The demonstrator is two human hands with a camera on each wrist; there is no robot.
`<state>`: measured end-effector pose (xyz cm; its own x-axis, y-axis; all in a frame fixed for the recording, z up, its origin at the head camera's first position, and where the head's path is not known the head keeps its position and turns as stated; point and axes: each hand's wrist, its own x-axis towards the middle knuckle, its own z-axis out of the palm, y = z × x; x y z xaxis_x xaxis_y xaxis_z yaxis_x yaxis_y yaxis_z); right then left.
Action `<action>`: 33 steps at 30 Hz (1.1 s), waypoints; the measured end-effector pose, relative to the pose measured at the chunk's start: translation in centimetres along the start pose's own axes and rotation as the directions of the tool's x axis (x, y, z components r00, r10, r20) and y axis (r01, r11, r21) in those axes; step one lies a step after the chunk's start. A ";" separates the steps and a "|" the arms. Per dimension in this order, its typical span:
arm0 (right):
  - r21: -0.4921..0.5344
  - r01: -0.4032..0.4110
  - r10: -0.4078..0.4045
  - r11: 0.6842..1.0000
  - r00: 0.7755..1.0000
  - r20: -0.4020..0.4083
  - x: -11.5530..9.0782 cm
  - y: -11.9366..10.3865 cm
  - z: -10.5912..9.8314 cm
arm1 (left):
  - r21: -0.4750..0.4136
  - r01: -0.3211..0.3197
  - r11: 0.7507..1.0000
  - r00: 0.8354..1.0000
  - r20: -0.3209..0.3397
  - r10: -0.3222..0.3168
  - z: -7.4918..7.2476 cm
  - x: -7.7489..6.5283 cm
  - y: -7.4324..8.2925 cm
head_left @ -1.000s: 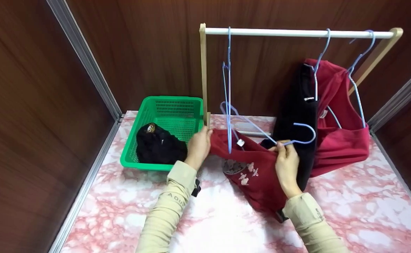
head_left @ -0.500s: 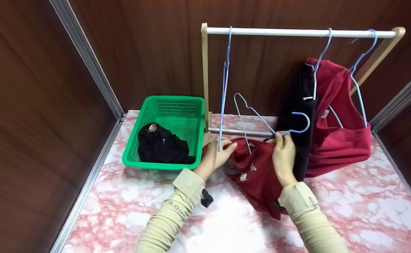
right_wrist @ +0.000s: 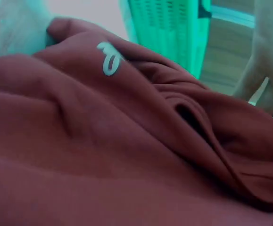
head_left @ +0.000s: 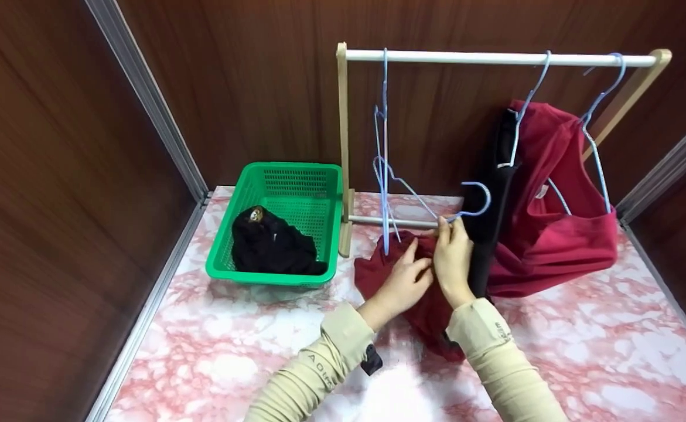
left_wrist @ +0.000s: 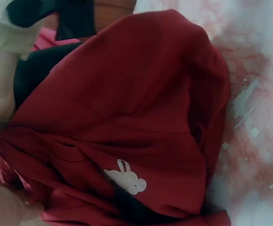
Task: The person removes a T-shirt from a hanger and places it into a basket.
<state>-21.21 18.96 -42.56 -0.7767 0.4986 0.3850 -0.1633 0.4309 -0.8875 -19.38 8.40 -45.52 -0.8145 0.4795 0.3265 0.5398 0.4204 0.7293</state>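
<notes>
My right hand [head_left: 453,258] grips a blue wire hanger [head_left: 483,202] just below its hook, together with the edge of a dark red top [head_left: 372,272]. One arm of the hanger stands out above the cloth; the other runs down into it. My left hand [head_left: 404,284] has hold of the top's bunched upper edge, close beside the right hand. In the left wrist view the red cloth shows a white rabbit print [left_wrist: 129,180]. Folds of the same top fill the right wrist view, with a pale print [right_wrist: 109,59]. The top's lower part hangs over the table.
A rack bar [head_left: 466,57] carries bare blue hangers [head_left: 385,146] at left, and a black garment [head_left: 483,234] and a pinkish-red garment [head_left: 571,252] at right. A green basket [head_left: 217,249] with a black garment [head_left: 272,243] stands left of the rack's post [head_left: 343,146].
My left hand has let go of the top's left side and moved right, toward the right hand. The right hand has shifted slightly left with the hanger. The top is more bunched.
</notes>
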 end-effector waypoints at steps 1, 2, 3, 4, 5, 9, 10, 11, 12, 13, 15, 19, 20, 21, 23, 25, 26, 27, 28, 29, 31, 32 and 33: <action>0.010 -0.014 0.014 1.000 1.000 0.002 0.0 0.0 0.0 | 0.027 0.003 1.000 1.000 -0.008 -0.002 0.1 -0.1 0.0; 0.015 -0.029 0.029 0.999 1.000 0.001 0.0 0.0 0.0 | 0.055 0.004 0.998 1.000 -0.026 -0.002 0.3 -0.2 -0.1; 0.014 -0.045 0.045 0.999 0.999 -0.002 0.0 0.0 0.0 | 0.078 0.007 0.997 0.999 -0.043 -0.004 0.4 -0.3 -0.1; 0.002 -0.059 0.059 0.998 0.998 -0.007 0.0 0.0 0.0 | 0.109 0.012 0.994 0.998 -0.058 -0.006 0.5 -0.4 -0.1; -0.016 -0.072 0.072 0.997 0.997 -0.011 0.0 0.0 0.0 | 0.140 0.016 0.990 0.998 -0.069 -0.007 0.6 -0.5 -0.1; -0.083 -0.106 0.103 0.991 0.994 -0.032 0.0 0.1 -0.2 | 0.248 0.012 0.969 0.997 -0.072 0.006 1.1 -0.7 -0.2; -0.090 -0.110 0.107 0.990 0.994 -0.035 0.0 0.2 -0.3 | 0.254 0.015 0.967 0.998 -0.068 0.002 1.1 -0.7 -0.2; -0.084 -0.115 0.113 0.990 0.993 -0.032 0.0 0.2 -0.3 | 0.245 0.021 0.969 0.998 -0.069 -0.004 1.1 -0.7 -0.2; -0.079 -0.122 0.120 0.989 0.992 -0.027 0.0 0.1 -0.4 | 0.232 0.027 0.972 0.997 -0.073 -0.011 1.1 -0.7 -0.2; -0.069 -0.129 0.128 0.989 0.992 -0.017 0.0 0.1 -0.4 | 0.203 0.037 0.979 0.997 -0.079 -0.022 1.0 -0.7 -0.3; -0.058 -0.146 0.148 0.988 0.989 0.021 0.0 -0.1 -0.6 | 0.158 0.073 0.985 0.995 -0.082 -0.061 0.9 -0.6 -0.3; -0.066 -0.215 0.222 0.974 0.965 0.140 0.0 -0.6 -0.8 | 0.121 0.121 0.985 0.990 -0.080 -0.112 0.6 -0.3 -0.6; -0.063 -0.232 0.240 0.971 0.955 0.175 0.0 -0.8 -0.8 | 0.121 0.129 0.984 0.989 -0.081 -0.120 0.6 -0.3 -0.7; -0.058 -0.248 0.255 0.967 0.945 0.204 0.0 -0.9 -0.8 | 0.121 0.125 0.985 0.989 -0.090 -0.115 0.5 -0.3 -0.8; -0.033 -0.272 0.271 0.962 0.927 0.258 0.0 -1.3 -0.8 | 0.119 0.108 0.987 0.989 -0.118 -0.094 0.4 -0.4 -0.9; -0.019 -0.276 0.269 0.961 0.916 0.297 -0.1 -1.7 -0.7 | 0.126 0.101 0.987 0.987 -0.139 -0.083 0.5 -0.4 -0.9; -0.024 -0.266 0.260 0.964 0.915 0.309 -0.2 -1.8 -0.7 | 0.139 0.096 0.986 0.986 -0.149 -0.075 0.5 -0.5 -0.9; -0.031 -0.254 0.250 0.967 0.911 0.327 -0.2 -1.9 -0.7 | 0.151 0.091 0.984 0.985 -0.160 -0.066 0.5 -0.5 -0.9; -0.034 -0.245 0.241 0.969 0.905 0.350 -0.2 -2.0 -0.7 | 0.161 0.091 0.983 0.983 -0.170 -0.063 0.6 -0.5 -0.9; -0.043 -0.235 0.233 0.971 0.898 0.374 -0.3 -2.1 -0.8 | 0.174 0.094 0.980 0.982 -0.177 -0.062 0.6 -0.5 -0.9; -0.069 -0.184 0.196 0.980 0.884 0.425 -0.3 -2.2 -1.0 | 0.192 0.086 0.978 0.980 -0.195 -0.048 0.6 -0.5 -0.9; -0.087 -0.148 0.171 0.985 0.876 0.452 -0.3 -2.2 -1.1 | 0.194 0.081 0.978 0.978 -0.203 -0.041 0.6 -0.5 -0.8; -0.100 -0.108 0.143 0.989 0.867 0.478 -0.3 -2.2 -1.2 | 0.188 0.077 0.979 0.977 -0.209 -0.037 0.7 -0.6 -0.8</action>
<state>-19.89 18.80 -40.41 -0.9873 0.1342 0.0855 -0.0166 0.4477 -0.8940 -19.21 8.29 -46.69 -0.8602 0.2919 0.4181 0.5057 0.5933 0.6263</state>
